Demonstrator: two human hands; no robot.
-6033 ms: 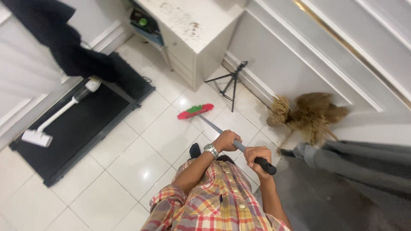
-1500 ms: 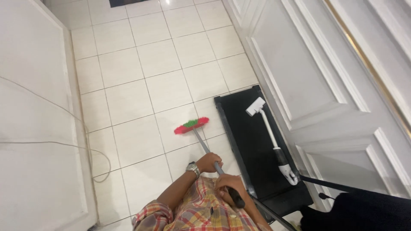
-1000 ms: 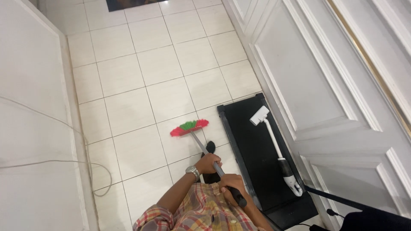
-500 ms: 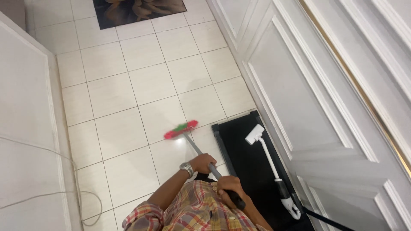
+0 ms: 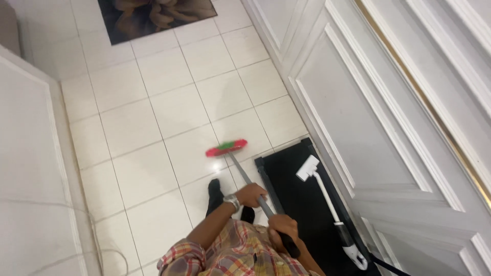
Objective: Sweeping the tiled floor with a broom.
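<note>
A broom with a red and green head (image 5: 226, 148) rests on the white tiled floor (image 5: 169, 102), its grey handle running back toward me. My left hand (image 5: 251, 194), a watch on its wrist, grips the middle of the handle. My right hand (image 5: 283, 228) is closed around the black grip at the handle's top end, close to my plaid shirt. My foot in a dark sock (image 5: 214, 193) stands just behind the broom head.
A black mat (image 5: 296, 194) lies along the white panelled wall (image 5: 368, 112) on the right, with a white stick vacuum (image 5: 327, 204) on it. A dark patterned rug (image 5: 153, 15) lies at the top. A white panel (image 5: 30, 168) and a thin cable (image 5: 110, 255) are on the left.
The view has moved forward along the floor, showing more of the patterned rug. The broom head has shifted slightly right, and my dark-socked foot has stepped into view.
</note>
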